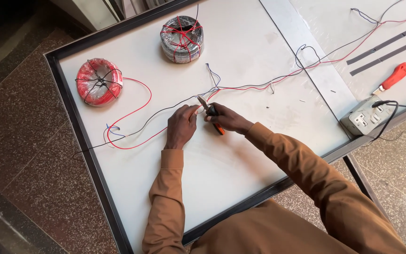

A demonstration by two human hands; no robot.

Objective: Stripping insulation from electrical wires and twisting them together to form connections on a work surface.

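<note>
My left hand [181, 125] rests on the white table [240, 160] and pinches the red and black wires [250, 87] that run across it. My right hand [226, 118] grips pliers [211, 114] with orange and black handles, their jaws at the wires right beside my left fingers. The red wire [137, 110] loops back to a red wire coil [99, 81] at the left. A black wire coil [181, 38] tied with red wire stands at the back.
A grey socket box [367, 116] with a black plug and cable sits at the right table edge. A red-handled tool [392, 78] and two dark strips [386, 49] lie on the adjoining table. Tiled floor surrounds the tables.
</note>
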